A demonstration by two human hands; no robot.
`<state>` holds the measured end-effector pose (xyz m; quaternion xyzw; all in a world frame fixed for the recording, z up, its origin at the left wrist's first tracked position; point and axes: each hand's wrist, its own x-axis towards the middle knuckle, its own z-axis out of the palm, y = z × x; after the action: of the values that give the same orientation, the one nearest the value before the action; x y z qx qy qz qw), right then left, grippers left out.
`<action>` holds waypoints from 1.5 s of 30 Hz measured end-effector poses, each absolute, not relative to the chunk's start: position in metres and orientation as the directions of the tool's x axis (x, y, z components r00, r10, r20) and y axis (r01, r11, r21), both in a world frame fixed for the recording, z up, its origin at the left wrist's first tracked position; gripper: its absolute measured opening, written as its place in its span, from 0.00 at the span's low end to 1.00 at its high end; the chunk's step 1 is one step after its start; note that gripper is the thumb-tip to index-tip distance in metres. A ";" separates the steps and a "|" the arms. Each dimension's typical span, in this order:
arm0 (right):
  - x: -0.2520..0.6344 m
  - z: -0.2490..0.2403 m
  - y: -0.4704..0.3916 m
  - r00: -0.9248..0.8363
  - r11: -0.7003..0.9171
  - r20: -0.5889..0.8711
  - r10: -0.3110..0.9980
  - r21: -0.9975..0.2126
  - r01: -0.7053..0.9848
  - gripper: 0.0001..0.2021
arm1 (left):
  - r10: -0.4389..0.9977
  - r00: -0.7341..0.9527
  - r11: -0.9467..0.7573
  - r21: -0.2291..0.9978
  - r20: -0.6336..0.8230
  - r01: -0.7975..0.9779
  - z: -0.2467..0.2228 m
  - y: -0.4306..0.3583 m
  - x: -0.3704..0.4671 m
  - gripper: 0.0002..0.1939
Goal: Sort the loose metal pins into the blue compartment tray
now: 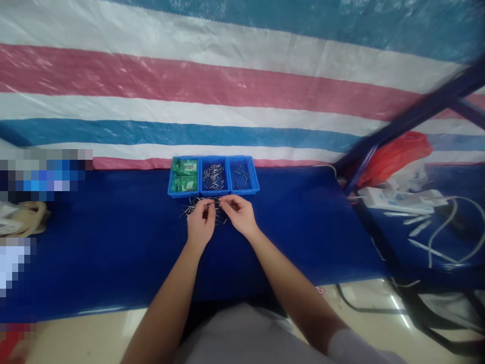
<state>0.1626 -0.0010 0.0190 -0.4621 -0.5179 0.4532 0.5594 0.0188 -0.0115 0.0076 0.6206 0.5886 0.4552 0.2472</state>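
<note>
My left hand [201, 220] and my right hand [240, 213] meet over a loose pile of thin metal pieces [194, 204] on the blue tabletop. Fingers of both hands are pinched around a thin dark piece [215, 202] that spans the short gap between them. Just behind stand three joined blue bins. The left bin [184, 194] holds green packets [187, 183], the middle bin [215, 192] many small metal pieces [214, 176], and the right bin [244, 191] several such pieces.
Striped plastic sheeting [227, 86] hangs behind the blue table [303, 227]. On the right are a dark metal frame, a red bag [397, 156], a white power strip [396, 200] and cables. A beige item [32, 220] lies far left, near blurred patches.
</note>
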 end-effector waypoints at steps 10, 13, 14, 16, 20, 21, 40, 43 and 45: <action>0.162 0.018 0.000 0.054 0.160 0.158 0.986 -0.987 -0.028 0.09 | 0.954 -0.104 -0.195 0.847 0.281 0.495 0.008 -0.011 0.019 0.11; 0.162 0.016 0.000 0.051 0.158 0.157 0.986 -0.987 -0.024 0.09 | 0.955 -0.107 -0.190 0.851 0.275 0.490 0.008 -0.011 0.019 0.11; 0.162 0.016 0.000 0.051 0.157 0.156 0.986 -0.987 -0.023 0.09 | 0.955 -0.109 -0.190 0.850 0.277 0.492 0.008 -0.011 0.019 0.11; 0.162 0.017 0.000 0.049 0.155 0.153 0.987 -0.988 -0.023 0.09 | 0.955 -0.109 -0.187 0.846 0.275 0.499 0.009 -0.011 0.019 0.11; 0.162 0.019 0.000 0.060 0.149 0.149 0.987 -0.989 -0.006 0.10 | 0.956 -0.104 -0.188 0.844 0.274 0.502 0.008 -0.011 0.019 0.11; 0.162 0.019 0.000 0.058 0.149 0.148 0.987 -0.989 -0.007 0.10 | 0.954 -0.104 -0.193 0.843 0.280 0.503 0.008 -0.011 0.019 0.11; 0.162 0.019 -0.001 0.048 0.145 0.144 0.988 -0.989 -0.014 0.09 | 0.956 -0.098 -0.191 0.843 0.275 0.503 0.008 -0.010 0.019 0.11; 0.162 0.019 -0.001 0.052 0.134 0.134 0.990 -0.991 -0.005 0.10 | 0.956 -0.103 -0.187 0.844 0.273 0.503 0.009 -0.011 0.020 0.11; 0.162 0.019 -0.001 0.052 0.131 0.130 0.990 -0.991 -0.001 0.10 | 0.956 -0.103 -0.189 0.844 0.275 0.501 0.009 -0.011 0.019 0.11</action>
<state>0.1619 -0.0008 0.0194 -0.4777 -0.5175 0.4544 0.5455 0.0195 -0.0109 0.0094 0.6216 0.5860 0.4563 0.2491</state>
